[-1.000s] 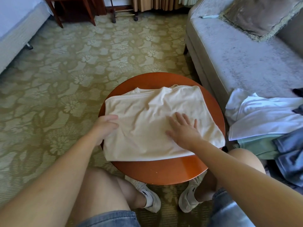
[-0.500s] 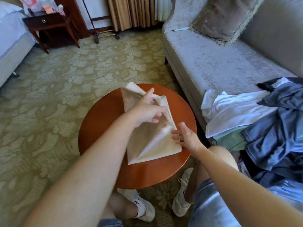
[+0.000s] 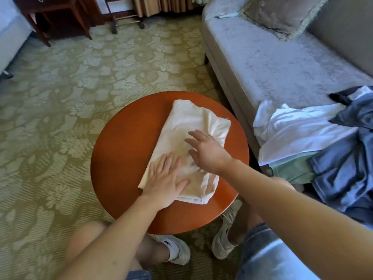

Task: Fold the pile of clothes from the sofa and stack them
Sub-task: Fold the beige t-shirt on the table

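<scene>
Item: I read a cream cloth (image 3: 193, 142) folded into a narrow oblong of several layers. Its long axis runs from near-left to far-right. Soft creases cross the top face, and stacked edges show at the near end.
Location: it lies flat on the round wooden table (image 3: 121, 158), right of centre and wholly inside the rim.
Left hand: my view shows the left hand (image 3: 164, 182) palm-down on the cloth's near end, fingers straight and slightly apart, thumb out to the side. The heel of the hand overlaps the cloth's edge onto the table.
Right hand: the right hand (image 3: 205, 152) is over the middle of the cloth, fingers spread wide and gripping nothing. I cannot tell whether the fingertips touch the fabric.
Pile: the pile (image 3: 302, 134) sits unfolded at the front edge of the sofa (image 3: 262, 63), with white on top, pale green beneath and blue-grey to the right.
Hidden: the left hand covers the cloth's near-left corner. The right forearm crosses its near-right side.
Cut off: the frame's right edge crops the pile.
Unclear: I cannot tell what kind of garment the cloth is.
</scene>
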Demonstrator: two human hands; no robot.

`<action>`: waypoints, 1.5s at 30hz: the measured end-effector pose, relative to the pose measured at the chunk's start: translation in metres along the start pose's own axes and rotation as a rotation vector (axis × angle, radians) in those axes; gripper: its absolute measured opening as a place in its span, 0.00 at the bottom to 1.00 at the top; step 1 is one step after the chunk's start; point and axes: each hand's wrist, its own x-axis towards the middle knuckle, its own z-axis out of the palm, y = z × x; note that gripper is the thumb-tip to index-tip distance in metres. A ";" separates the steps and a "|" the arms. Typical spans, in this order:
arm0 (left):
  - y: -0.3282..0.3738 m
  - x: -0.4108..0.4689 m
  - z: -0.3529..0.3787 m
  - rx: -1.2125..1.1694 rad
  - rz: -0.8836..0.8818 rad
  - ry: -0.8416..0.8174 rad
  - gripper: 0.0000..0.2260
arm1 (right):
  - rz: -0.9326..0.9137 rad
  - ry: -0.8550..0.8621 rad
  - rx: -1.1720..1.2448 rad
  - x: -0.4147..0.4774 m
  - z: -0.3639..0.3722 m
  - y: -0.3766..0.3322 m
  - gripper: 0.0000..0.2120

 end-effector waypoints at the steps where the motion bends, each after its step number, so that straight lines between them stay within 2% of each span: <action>1: -0.016 0.000 -0.004 0.057 0.019 0.000 0.33 | 0.032 -0.068 -0.070 0.015 -0.002 0.000 0.23; 3: -0.051 0.002 -0.015 0.173 -0.013 0.048 0.33 | 0.167 -0.073 -0.170 0.040 -0.008 0.004 0.24; 6: -0.096 0.005 -0.026 0.111 -0.258 0.252 0.34 | 0.432 0.107 -0.144 0.064 -0.013 0.019 0.26; 8: -0.105 0.007 -0.033 -0.173 -0.507 0.365 0.37 | 0.629 0.061 0.071 0.076 -0.014 0.025 0.35; 11: -0.100 0.022 -0.043 -0.606 -0.781 0.370 0.41 | 0.857 0.022 0.435 0.087 -0.015 0.024 0.44; 14: -0.099 0.037 -0.058 -0.931 -0.879 0.363 0.45 | 0.912 0.050 0.685 0.087 -0.014 0.021 0.47; 16: -0.101 0.037 -0.063 -0.915 -0.874 0.275 0.47 | 0.909 0.040 0.738 0.079 -0.015 0.018 0.48; 18: -0.094 0.029 -0.063 -0.779 -0.804 0.207 0.45 | 0.843 0.048 0.740 0.061 -0.014 0.017 0.47; 20: -0.080 0.017 -0.059 -0.665 -0.698 0.204 0.39 | 0.728 0.143 0.670 0.033 -0.014 0.013 0.44; 24: -0.048 0.001 -0.063 -0.718 -0.409 0.250 0.28 | 0.565 0.372 0.644 -0.032 -0.021 0.005 0.40; 28: 0.003 -0.002 -0.092 -0.682 -0.171 0.285 0.17 | 0.548 0.568 0.635 -0.111 -0.054 0.020 0.37; 32: 0.104 -0.012 -0.120 -0.684 0.099 0.249 0.18 | 0.721 0.776 0.527 -0.225 -0.095 0.038 0.40; 38: 0.293 -0.056 -0.095 -0.665 0.494 -0.093 0.34 | 1.071 1.012 0.347 -0.432 -0.113 0.048 0.38; 41: 0.377 -0.093 -0.071 -0.582 0.666 -0.198 0.34 | 1.248 1.119 0.316 -0.528 -0.105 0.043 0.37; 45: 0.454 -0.129 -0.038 -0.446 0.807 -0.314 0.34 | 1.465 1.197 0.266 -0.617 -0.078 0.046 0.38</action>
